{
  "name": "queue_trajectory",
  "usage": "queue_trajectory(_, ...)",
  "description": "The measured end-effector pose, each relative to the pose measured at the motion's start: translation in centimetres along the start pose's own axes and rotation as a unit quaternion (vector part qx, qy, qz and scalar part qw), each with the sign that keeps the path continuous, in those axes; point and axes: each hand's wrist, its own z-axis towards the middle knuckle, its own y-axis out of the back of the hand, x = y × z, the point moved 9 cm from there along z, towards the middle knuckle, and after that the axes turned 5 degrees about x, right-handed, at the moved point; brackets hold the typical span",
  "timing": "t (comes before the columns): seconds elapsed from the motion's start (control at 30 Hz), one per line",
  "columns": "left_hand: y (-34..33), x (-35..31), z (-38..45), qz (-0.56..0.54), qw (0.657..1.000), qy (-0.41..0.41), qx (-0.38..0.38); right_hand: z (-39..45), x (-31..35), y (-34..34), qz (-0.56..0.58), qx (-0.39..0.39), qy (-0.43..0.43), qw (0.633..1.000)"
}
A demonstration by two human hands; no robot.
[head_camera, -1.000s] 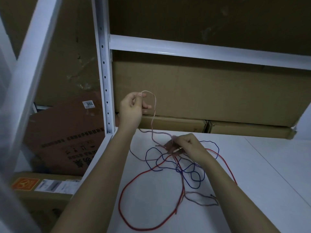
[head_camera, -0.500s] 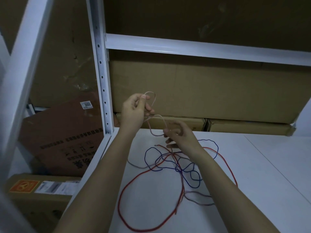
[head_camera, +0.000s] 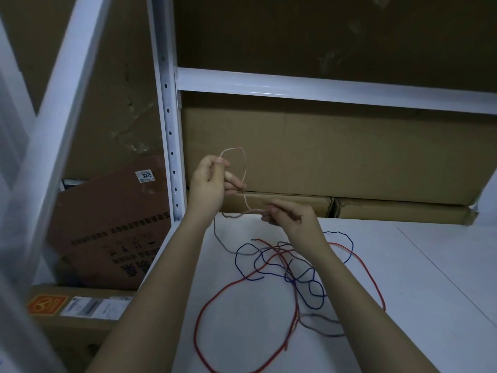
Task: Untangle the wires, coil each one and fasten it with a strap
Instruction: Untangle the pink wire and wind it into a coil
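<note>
Three thin wires lie tangled on the white shelf surface (head_camera: 419, 278): a red wire (head_camera: 200, 317), a blue wire (head_camera: 317, 294) and a pale grey-pink wire (head_camera: 244, 168). My left hand (head_camera: 208, 184) is raised above the shelf's back left corner and pinches the pale wire, which arcs in a small loop over its fingers. My right hand (head_camera: 291, 219) is a little lower and to the right, pinching the same wire further along. The rest of the pale wire drops to the shelf and runs through the tangle under my right forearm.
A white perforated upright post (head_camera: 168, 117) stands just left of my left hand, with a white crossbeam (head_camera: 322, 87) above. Flat cardboard boxes (head_camera: 349, 208) line the back of the shelf. More cardboard boxes (head_camera: 107, 232) sit to the left, beyond the shelf edge.
My right hand has risen from the tangle toward my left hand, drawing the pale wire up off the shelf. The left hand stayed raised with its loop.
</note>
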Motion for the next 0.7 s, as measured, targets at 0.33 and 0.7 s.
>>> queue_trajectory(0.33, -1.0, -1.0, -0.3, -0.109, 0.992, 0.031, 0.048, 1.7, -0.5, 2.4, 0.097, -0.106, -0.067, 0.987)
queue_trajectory(0.7, -3.2, -2.3, -0.5, -0.380, 0.913, 0.045, 0.143, 0.3, 0.8, 1.0, -0.377, -0.077, 0.046, 0.922)
